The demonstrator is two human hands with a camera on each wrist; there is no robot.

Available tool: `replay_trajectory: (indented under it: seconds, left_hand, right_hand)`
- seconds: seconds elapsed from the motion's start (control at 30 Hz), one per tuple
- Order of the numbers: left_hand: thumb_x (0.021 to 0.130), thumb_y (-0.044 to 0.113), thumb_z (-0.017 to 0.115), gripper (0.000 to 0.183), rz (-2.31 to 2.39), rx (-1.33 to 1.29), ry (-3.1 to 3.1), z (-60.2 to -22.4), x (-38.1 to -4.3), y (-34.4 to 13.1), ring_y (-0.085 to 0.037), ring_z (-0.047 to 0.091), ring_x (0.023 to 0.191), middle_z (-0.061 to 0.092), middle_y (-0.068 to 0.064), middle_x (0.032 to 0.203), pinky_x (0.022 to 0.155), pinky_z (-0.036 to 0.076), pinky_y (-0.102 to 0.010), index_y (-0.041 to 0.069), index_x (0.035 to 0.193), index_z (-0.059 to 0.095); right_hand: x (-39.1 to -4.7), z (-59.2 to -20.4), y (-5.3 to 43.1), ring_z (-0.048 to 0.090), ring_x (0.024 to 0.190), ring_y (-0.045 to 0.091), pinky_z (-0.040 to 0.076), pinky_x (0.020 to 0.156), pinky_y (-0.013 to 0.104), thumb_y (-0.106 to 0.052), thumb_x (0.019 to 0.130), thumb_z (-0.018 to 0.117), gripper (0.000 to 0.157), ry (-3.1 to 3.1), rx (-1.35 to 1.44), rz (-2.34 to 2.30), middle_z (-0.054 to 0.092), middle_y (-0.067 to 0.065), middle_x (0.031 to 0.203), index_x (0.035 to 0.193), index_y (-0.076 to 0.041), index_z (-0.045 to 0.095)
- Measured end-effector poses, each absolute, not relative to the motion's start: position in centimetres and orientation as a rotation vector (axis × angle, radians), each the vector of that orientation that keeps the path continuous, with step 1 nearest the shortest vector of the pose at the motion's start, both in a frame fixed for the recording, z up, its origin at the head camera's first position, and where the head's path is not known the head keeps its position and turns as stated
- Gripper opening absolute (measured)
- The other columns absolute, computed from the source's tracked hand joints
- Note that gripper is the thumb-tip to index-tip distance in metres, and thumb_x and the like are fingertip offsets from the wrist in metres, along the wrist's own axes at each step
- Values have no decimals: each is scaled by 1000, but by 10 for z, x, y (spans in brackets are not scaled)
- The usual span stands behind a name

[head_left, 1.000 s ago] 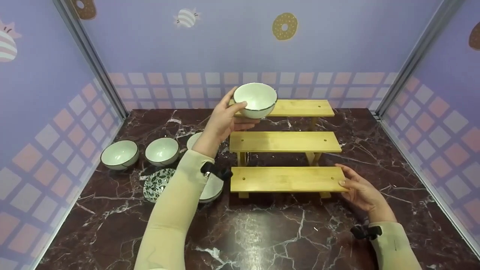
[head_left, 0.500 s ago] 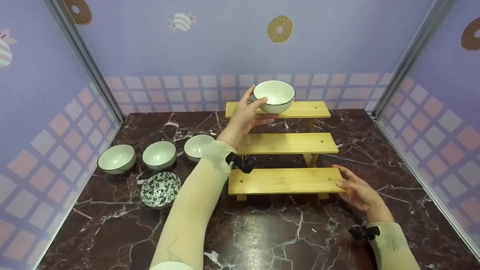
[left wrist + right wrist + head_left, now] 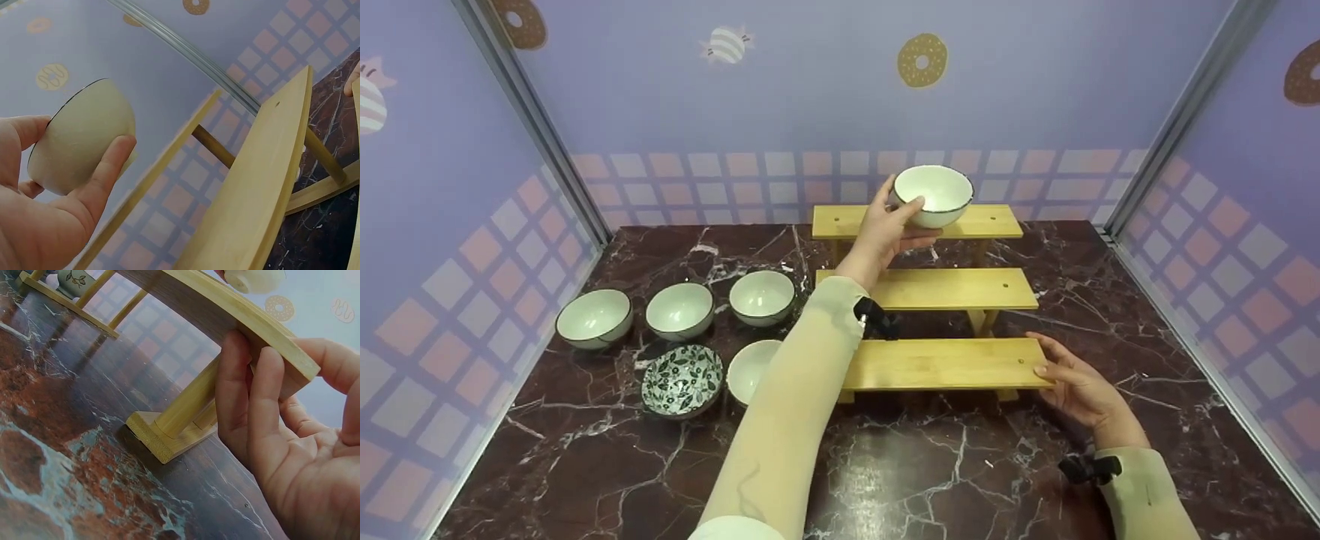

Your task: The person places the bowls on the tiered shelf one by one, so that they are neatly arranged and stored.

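My left hand [image 3: 894, 225] grips a white bowl [image 3: 936, 193] with a dark rim, thumb over the rim and fingers beneath. In the head view the bowl overlaps the top tier of a three-step wooden rack [image 3: 930, 289]. The left wrist view shows the bowl [image 3: 84, 138] tilted in that camera, apart from the rack's boards. My right hand [image 3: 1080, 390] pinches the right end of the lowest board [image 3: 945, 364], thumb above and fingers below. In the right wrist view, fingertips [image 3: 233, 354] press the board's underside, close by a round leg [image 3: 191, 399].
Left of the rack stand several bowls: three white ones in a back row, including a middle bowl [image 3: 680, 309], then a floral-patterned bowl [image 3: 682, 381] and another pale bowl [image 3: 750, 371] partly behind my left sleeve. Patterned walls enclose the dark marbled table [image 3: 585, 465].
My left hand has carried the bowl rightward along the top tier. The pale bowls behind that arm show more now. My right hand stays on the lowest board's end.
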State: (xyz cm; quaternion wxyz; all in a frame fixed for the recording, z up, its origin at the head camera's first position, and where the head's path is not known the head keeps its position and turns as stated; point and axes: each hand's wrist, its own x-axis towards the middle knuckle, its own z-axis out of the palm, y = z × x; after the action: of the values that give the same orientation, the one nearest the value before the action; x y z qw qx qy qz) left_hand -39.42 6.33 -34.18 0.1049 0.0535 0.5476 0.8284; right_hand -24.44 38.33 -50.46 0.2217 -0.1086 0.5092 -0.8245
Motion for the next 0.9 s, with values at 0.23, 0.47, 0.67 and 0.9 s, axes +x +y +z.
replay_trajectory:
  seconds: [0.23, 0.47, 0.67, 0.9]
  left_hand:
    - [102, 14, 65, 80, 2444, 127, 1625, -345, -399, 78, -51, 71, 107, 23, -15, 170, 73, 70, -39, 32, 166, 20]
    - [102, 15, 65, 81, 2449, 122, 1614, -346, -399, 86, -51, 71, 106, 26, -17, 169, 70, 69, -37, 32, 166, 17]
    - [103, 17, 64, 82, 2427, 120, 1622, -350, -401, 91, -50, 72, 105, 32, -22, 164, 72, 69, -37, 32, 166, 14]
    - [103, 17, 64, 81, 2457, 130, 1623, -353, -403, 96, -53, 70, 106, 32, -25, 163, 74, 69, -40, 28, 167, 16]
  right_hand:
    - [-244, -505, 385, 75, 94, 10, 64, 76, 18, 8, 106, 34, 54, 1406, -306, -2279, 65, -1, 124, 149, -25, 39]
    - [-244, -508, 386, 75, 95, 11, 65, 79, 18, 8, 106, 32, 55, 1386, -347, -2288, 63, 0, 127, 149, -24, 40]
    - [-245, -509, 386, 75, 94, 11, 64, 77, 18, 8, 106, 31, 56, 1375, -364, -2284, 63, 1, 124, 152, -23, 38]
    - [-246, -509, 385, 75, 95, 12, 65, 77, 19, 9, 106, 30, 56, 1338, -373, -2292, 65, 2, 124, 151, -24, 40]
